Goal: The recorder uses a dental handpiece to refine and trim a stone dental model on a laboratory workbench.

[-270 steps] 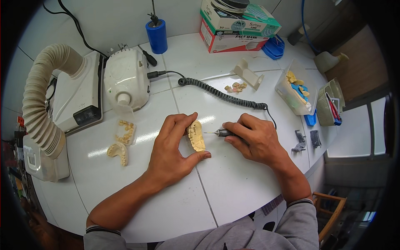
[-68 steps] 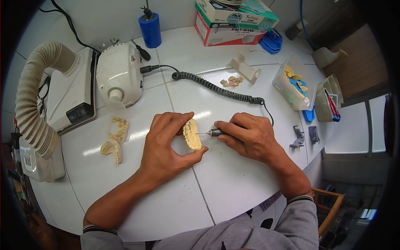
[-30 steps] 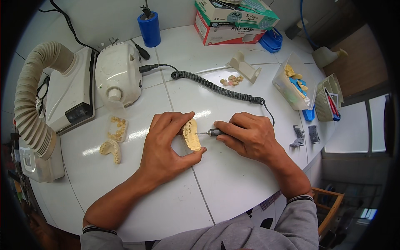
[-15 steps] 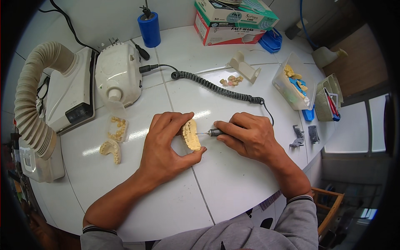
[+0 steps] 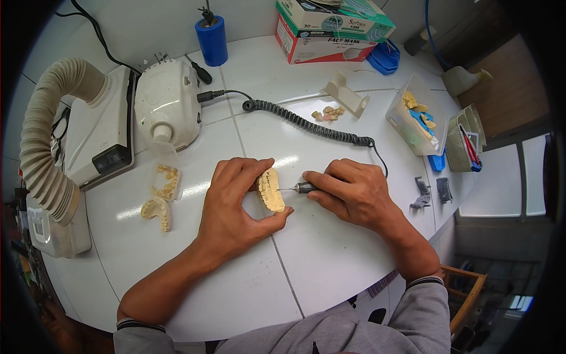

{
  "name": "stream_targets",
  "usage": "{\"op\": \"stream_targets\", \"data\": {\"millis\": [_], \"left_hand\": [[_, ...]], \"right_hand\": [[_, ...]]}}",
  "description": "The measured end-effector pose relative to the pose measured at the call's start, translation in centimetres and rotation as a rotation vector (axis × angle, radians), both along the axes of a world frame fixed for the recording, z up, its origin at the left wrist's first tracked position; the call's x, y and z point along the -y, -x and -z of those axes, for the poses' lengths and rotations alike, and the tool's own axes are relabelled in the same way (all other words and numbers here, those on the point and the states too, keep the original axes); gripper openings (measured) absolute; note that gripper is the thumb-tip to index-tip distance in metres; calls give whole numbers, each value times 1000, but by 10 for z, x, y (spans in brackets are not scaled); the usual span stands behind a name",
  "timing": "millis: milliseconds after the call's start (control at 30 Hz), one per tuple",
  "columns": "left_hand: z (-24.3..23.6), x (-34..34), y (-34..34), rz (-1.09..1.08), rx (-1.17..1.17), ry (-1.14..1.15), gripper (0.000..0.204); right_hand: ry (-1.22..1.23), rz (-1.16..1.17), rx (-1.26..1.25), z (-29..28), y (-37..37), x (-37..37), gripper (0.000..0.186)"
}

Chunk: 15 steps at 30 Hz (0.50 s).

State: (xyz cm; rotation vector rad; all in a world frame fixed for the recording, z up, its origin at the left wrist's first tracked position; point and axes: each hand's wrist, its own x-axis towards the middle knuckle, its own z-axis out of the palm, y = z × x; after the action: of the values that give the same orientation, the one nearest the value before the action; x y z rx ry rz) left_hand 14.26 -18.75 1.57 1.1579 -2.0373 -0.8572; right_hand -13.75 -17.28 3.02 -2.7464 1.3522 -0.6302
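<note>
Between the thumb and fingers of my left hand (image 5: pixel 233 203) sits a yellow plaster dental model (image 5: pixel 270 192), with a row of teeth along its left side and handwriting on its flat face. My right hand (image 5: pixel 356 192) is closed around a dark rotary handpiece (image 5: pixel 305 187). The thin metal bur (image 5: pixel 286 189) points left and its tip meets the model's face, near the middle. A black coiled cord (image 5: pixel 306 123) runs from the white control unit (image 5: pixel 167 106) toward the handpiece; its end disappears behind my right hand.
To the left lie another dental model (image 5: pixel 156 213) and a small box of tooth pieces (image 5: pixel 166 181), near a ribbed suction hose (image 5: pixel 44 135). At the back stand a blue cylinder (image 5: pixel 211 42) and mask boxes (image 5: pixel 330 47). A plastic tub (image 5: pixel 407 127) and grey pieces (image 5: pixel 432 192) are right.
The dental model has tilted slightly in my left hand, and the bur's tip now lies a little further over its face. My right hand has barely moved.
</note>
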Motion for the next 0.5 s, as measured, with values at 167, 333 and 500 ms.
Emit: {"op": "stream_targets", "data": {"millis": [167,333,500], "left_hand": [[-2,0,0,5,10,-7,75],[-1,0,0,4,-3,-7,75],[0,0,0,-1,-14,-5,75]], "right_hand": [[-6,1,-5,1,1,0,27],[-4,0,0,1,1,0,27],[-9,4,0,0,0,0,27]]}}
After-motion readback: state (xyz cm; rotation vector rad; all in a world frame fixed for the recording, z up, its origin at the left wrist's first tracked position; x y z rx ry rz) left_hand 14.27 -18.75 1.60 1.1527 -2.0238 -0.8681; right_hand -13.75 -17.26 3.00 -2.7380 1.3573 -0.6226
